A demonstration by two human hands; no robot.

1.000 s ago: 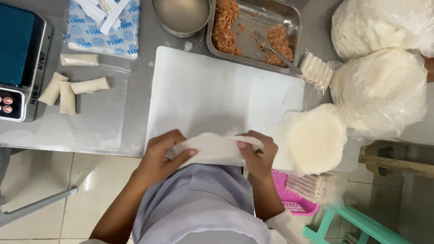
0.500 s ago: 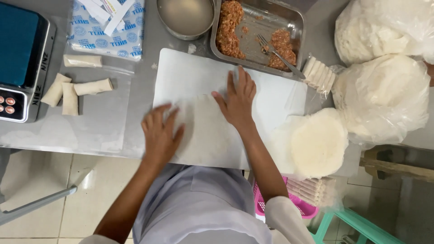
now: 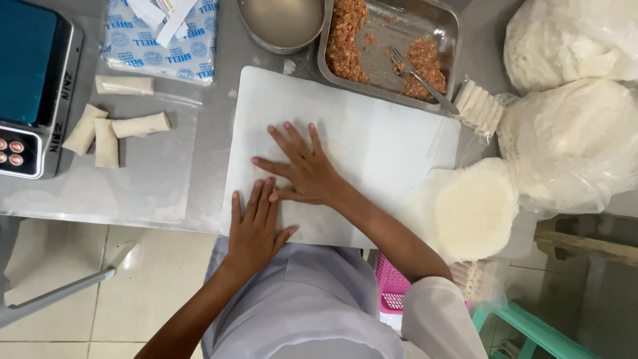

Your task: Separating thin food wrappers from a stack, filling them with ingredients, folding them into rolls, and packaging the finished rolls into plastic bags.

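A white cutting board (image 3: 392, 139) lies on the steel table with a thin, pale wrapper sheet (image 3: 312, 219) spread flat on its near part. My left hand (image 3: 256, 226) presses palm-down on the sheet at the board's near left corner, fingers together. My right hand (image 3: 302, 169) lies flat just beyond it, fingers spread, pointing left. Neither hand holds anything. A round stack of wrappers (image 3: 475, 209) sits in plastic to the right of the board.
A steel tray (image 3: 448, 26) with minced filling (image 3: 349, 36) and a fork (image 3: 422, 76) stands behind the board, beside a metal bowl (image 3: 282, 23). Several finished rolls (image 3: 116, 126) lie at left near a scale (image 3: 33, 86). Bagged wrappers (image 3: 571, 86) fill the right.
A second ago both hands held a folded wrapper at the table's near edge. It has since been laid out on the board, and my right hand has slid left and nearer over it.
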